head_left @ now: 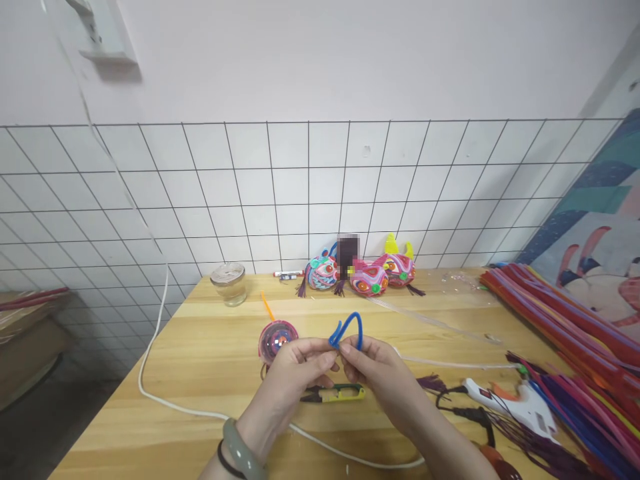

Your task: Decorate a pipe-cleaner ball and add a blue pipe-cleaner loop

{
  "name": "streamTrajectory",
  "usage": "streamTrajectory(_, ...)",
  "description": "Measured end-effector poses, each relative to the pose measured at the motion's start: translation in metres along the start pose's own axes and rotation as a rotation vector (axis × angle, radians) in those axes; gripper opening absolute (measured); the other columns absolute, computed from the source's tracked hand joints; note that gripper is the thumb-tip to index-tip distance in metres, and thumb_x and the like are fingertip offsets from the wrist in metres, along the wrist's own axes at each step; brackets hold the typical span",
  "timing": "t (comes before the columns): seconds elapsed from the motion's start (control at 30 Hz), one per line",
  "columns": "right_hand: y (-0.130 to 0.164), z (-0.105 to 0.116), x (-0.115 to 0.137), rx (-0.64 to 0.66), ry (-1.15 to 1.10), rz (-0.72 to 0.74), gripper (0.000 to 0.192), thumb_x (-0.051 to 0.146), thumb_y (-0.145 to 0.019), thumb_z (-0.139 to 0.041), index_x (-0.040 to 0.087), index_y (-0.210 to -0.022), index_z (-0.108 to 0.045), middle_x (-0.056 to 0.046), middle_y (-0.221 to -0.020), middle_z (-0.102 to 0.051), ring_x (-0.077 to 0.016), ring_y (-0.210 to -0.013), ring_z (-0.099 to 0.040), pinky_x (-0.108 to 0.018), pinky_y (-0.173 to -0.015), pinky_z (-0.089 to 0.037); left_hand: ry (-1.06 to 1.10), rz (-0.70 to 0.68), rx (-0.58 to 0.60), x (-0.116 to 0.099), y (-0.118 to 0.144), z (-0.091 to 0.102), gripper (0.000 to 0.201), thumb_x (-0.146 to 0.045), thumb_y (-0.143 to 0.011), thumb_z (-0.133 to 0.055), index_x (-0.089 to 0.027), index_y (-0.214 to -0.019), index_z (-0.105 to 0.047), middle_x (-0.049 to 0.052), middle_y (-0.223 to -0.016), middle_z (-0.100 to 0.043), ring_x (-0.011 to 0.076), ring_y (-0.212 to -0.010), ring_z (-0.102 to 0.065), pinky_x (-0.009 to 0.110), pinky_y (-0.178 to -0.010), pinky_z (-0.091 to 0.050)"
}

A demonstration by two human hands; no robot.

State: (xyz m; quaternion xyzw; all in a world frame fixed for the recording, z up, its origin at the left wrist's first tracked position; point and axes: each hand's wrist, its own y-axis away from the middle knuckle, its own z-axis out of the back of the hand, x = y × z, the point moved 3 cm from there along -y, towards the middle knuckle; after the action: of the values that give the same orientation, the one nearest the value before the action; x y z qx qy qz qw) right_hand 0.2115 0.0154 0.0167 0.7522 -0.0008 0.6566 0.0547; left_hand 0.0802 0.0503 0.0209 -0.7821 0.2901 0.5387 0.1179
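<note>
Blue pipe cleaner point(347, 328) bent into an arch, raised above the wooden table point(210, 373). Left hand point(295, 370) and right hand point(377, 370) each pinch one leg at the base, fingertips closed, likely to hold the bend. Thread snips point(336, 395) lie directly beneath; spiral disc point(277, 339) just left; glue gun point(515, 403) right.

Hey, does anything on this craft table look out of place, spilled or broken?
Nothing looks spilled or broken. Both hands, left hand and right hand, pinch a bent blue pipe cleaner. The only untidy thing is the white cable trailing across the wooden table.
</note>
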Motion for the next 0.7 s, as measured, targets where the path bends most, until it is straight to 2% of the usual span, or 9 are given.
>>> streamTrajectory(0.2, -0.0010, -0.0024, 0.0003, -0.006, -0.007, 0.001, 0.036, 0.050, -0.065, -0.066, 0.016, -0.062, -0.054, 0.006, -0.046, -0.045, -0.0079, -0.044, -0.035, -0.022, -0.047, -0.026, 0.014, 0.022, -0.033, 0.0040, -0.0015, 0.0004, 0.024, -0.026, -0.059, -0.076, -0.015, -0.079, -0.071, 0.003, -0.067, -0.067, 0.0110, -0.060, -0.057, 0.020, -0.055, -0.044)
streamTrajectory(0.33, 0.0017, -0.0044, 0.0006, -0.011, -0.003, -0.010, 0.037, 0.051, -0.066, -0.065, 0.017, -0.060, -0.053, 0.006, -0.045, -0.044, -0.0081, -0.043, -0.035, -0.023, -0.047, -0.027, 0.023, 0.011, -0.033, 0.0055, -0.0022, -0.0007, 0.023, -0.024, -0.058, -0.076, -0.015, -0.079, -0.071, 0.003, -0.065, -0.068, 0.0117, -0.060, -0.059, 0.020, -0.054, -0.042)
streamTrajectory(0.5, 0.0037, -0.0065, -0.0048, 0.026, -0.020, -0.007, 0.035, 0.050, -0.071, -0.061, 0.017, -0.063, -0.053, 0.005, -0.047, -0.047, -0.0082, -0.043, -0.039, -0.022, -0.047, -0.029, 0.037, 0.004, -0.100, 0.0071, -0.0034, -0.0006, 0.022, -0.025, -0.054, -0.079, -0.014, -0.070, -0.069, 0.001, -0.060, -0.066, 0.0096, -0.053, -0.056, 0.019, -0.052, -0.040)
streamTrajectory(0.7, 0.0041, -0.0068, -0.0013, 0.065, -0.007, 0.044, 0.031, 0.047, -0.074, -0.060, 0.016, -0.069, -0.057, 0.005, -0.051, -0.049, -0.0090, -0.046, -0.045, -0.022, -0.049, -0.034, 0.108, 0.009, -0.114, 0.0036, -0.0032, 0.0032, 0.016, -0.023, -0.059, -0.076, -0.012, -0.068, -0.068, 0.002, -0.061, -0.065, 0.0096, -0.057, -0.057, 0.019, -0.053, -0.042)
